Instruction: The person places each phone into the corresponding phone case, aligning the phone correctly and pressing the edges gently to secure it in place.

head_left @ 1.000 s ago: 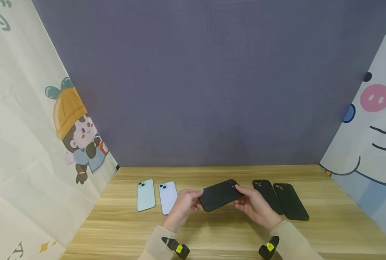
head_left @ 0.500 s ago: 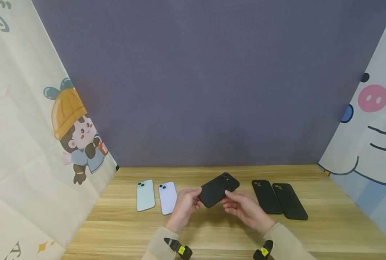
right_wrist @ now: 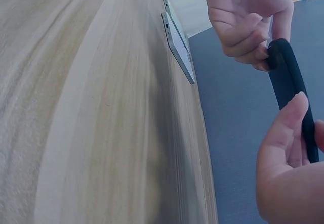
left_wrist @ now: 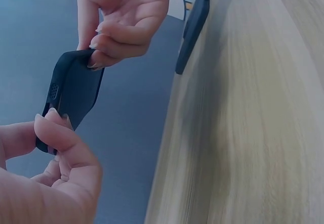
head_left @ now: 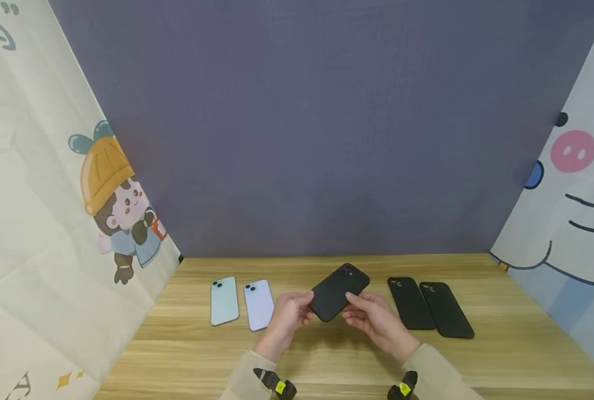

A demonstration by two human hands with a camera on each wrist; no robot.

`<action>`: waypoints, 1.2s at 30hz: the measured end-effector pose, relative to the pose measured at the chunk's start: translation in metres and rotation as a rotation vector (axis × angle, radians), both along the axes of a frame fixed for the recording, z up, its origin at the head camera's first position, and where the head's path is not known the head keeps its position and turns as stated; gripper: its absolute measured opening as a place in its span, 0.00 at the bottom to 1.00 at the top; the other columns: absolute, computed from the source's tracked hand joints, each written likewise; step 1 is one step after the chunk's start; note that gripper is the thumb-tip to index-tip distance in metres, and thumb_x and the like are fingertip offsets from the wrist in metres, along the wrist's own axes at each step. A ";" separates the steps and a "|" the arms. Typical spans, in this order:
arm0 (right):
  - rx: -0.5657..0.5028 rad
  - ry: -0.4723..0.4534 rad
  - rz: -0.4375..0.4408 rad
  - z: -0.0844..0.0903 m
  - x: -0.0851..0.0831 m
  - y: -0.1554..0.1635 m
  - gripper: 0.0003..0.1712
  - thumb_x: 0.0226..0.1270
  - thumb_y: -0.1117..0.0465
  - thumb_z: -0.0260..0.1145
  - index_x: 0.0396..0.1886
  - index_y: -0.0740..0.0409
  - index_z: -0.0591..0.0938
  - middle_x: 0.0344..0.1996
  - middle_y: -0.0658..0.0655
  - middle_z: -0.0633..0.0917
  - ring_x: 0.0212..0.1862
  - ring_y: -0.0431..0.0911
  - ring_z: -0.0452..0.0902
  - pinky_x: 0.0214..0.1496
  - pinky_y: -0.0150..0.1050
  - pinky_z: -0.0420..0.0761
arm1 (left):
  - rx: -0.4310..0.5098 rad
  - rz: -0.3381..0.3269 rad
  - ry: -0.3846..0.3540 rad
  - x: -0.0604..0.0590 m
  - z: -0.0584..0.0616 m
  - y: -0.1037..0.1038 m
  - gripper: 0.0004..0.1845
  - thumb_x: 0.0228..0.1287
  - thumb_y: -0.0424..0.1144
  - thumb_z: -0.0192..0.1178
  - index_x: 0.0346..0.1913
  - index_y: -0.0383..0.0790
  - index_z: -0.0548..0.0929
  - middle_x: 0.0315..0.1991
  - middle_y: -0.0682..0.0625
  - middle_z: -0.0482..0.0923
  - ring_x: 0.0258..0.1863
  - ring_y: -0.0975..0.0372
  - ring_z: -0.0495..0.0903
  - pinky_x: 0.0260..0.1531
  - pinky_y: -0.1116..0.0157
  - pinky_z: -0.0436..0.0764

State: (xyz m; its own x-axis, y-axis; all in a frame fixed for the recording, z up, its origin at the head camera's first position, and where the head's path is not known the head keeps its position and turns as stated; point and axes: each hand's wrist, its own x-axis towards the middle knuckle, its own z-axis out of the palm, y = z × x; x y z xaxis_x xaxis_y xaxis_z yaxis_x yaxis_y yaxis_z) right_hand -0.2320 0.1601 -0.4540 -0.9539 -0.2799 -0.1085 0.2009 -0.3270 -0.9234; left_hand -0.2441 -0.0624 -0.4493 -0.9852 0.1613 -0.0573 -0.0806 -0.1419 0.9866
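A phone in a black case (head_left: pixel 338 291) is held above the wooden table (head_left: pixel 327 355), tilted with its camera end away from me. My left hand (head_left: pixel 288 316) pinches its near left corner, thumb on top. My right hand (head_left: pixel 372 316) grips its near right edge. In the left wrist view the cased phone (left_wrist: pixel 73 95) shows its bottom port, with my left hand (left_wrist: pixel 48 168) below and my right hand (left_wrist: pixel 124 24) above. The right wrist view shows the case's edge (right_wrist: pixel 293 100) between my right hand (right_wrist: pixel 291 173) and my left hand (right_wrist: pixel 248 19).
A pale green phone (head_left: pixel 224 300) and a pale lilac phone (head_left: pixel 259 304) lie face down to the left. Two black cases (head_left: pixel 410 303) (head_left: pixel 447 309) lie to the right. Cartoon-printed cloths hang at both sides, and a grey backdrop stands behind.
The cased phone has turned from lying nearly sideways to pointing away and up. My right hand has slid from its far end to its near right edge.
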 end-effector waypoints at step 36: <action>0.082 0.031 -0.030 -0.003 -0.002 0.010 0.10 0.79 0.59 0.59 0.34 0.57 0.75 0.28 0.52 0.80 0.30 0.41 0.80 0.36 0.33 0.82 | 0.001 -0.241 -0.048 0.002 -0.003 -0.006 0.06 0.67 0.33 0.60 0.34 0.34 0.81 0.23 0.48 0.80 0.21 0.64 0.77 0.23 0.71 0.74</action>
